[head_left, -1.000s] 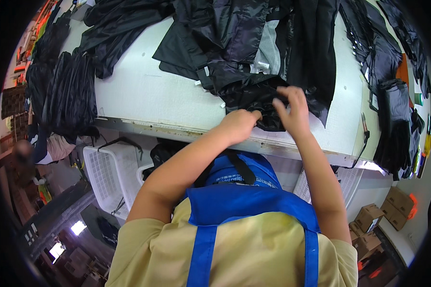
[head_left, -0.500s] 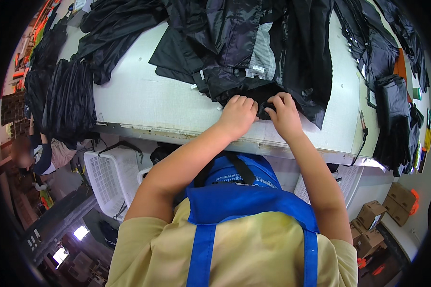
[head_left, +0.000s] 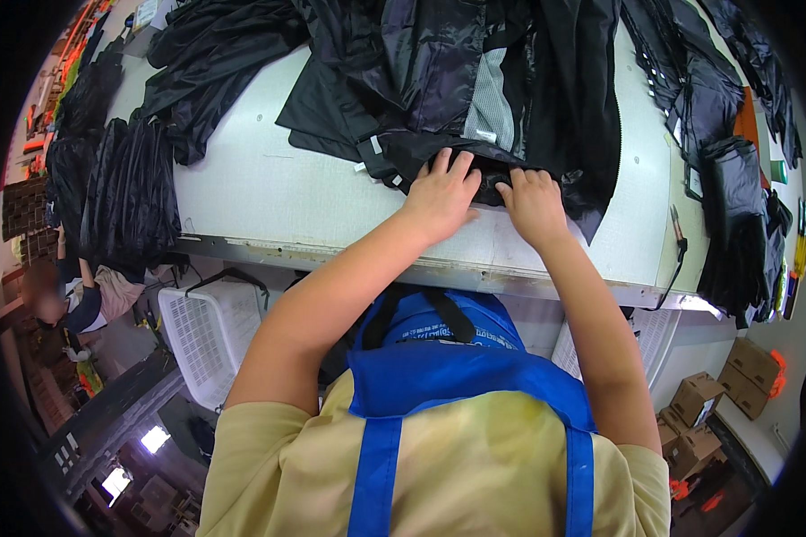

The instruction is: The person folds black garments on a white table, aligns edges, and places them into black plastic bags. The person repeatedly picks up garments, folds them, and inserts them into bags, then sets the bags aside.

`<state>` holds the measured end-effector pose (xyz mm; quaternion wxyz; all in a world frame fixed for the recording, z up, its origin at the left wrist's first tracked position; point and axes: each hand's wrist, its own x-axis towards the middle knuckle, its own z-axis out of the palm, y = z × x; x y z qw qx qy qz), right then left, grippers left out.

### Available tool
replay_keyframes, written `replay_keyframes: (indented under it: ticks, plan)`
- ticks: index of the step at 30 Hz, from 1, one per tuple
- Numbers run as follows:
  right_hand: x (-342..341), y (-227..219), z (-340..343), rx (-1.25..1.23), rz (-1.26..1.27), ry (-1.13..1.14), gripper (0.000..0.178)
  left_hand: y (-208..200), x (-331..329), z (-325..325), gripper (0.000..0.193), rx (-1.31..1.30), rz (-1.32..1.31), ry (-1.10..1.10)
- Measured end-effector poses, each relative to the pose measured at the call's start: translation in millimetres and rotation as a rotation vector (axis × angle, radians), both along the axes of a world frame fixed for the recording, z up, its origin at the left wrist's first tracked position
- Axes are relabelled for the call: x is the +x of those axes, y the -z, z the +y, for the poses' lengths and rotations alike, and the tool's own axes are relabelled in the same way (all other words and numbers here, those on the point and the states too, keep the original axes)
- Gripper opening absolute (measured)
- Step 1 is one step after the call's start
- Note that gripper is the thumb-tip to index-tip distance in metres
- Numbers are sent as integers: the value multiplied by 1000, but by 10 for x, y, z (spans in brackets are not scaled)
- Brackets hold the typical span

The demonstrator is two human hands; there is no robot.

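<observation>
**Both hands flat on dark garment at table edge**

Person stands at a long pale grey worktable (head_left: 269, 192); both hands press on a black, thin, slightly glossy fabric garment (head_left: 488, 174) lying at the near edge of the table, under a heap of similar black jackets with a grey mesh lining panel (head_left: 490, 97); left hand (head_left: 439, 199) palm down, fingers spread apart, tips on the fabric; right hand (head_left: 533, 204) just beside it, fingers close together and curled a little over a fold, possibly pinching the hem, hard to tell from here; neither hand is closed around anything. Garment looks light, soft, floppy, likely slippery on itself; will bunch and slide rather than hold shape; best taken at a seam, hem or collar edge, pinched with both hands apart. A white slotted plastic basket (head_left: 208, 333) sits on the floor below left; brown cardboard boxes (head_left: 730, 394) lower right; more black garments hang off the table's left end (head_left: 121, 192).
</observation>
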<state>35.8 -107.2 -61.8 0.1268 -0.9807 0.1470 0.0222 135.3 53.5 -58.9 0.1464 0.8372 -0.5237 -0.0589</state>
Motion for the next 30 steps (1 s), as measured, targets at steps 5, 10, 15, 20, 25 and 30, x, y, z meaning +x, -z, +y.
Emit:
replay_keyframes:
  ticks: [5, 10, 15, 20, 25, 30]
  plan:
    - [-52, -140, 63, 34, -105, 53, 39, -38, 239, -68, 37, 187, 60, 74]
    - [-137, -153, -140, -94, -117, -162, 43, -148, 384, -121, 32, 141, 130, 43]
    - [-67, -283, -249, -281, -80, -205, 21, -330, 389, -52, 40, 99, 16, 27]
    - [-30, -363, -274, -309, -132, -153, 21, -333, 419, 110, 50, 88, -211, 105]
    - [-8, -522, -207, -312, -91, -180, 21, -397, 523, 169, 39, 176, -254, 166]
    - [-164, -661, -77, -216, -197, -242, 24, -550, 482, 327, 22, 106, -164, 196]
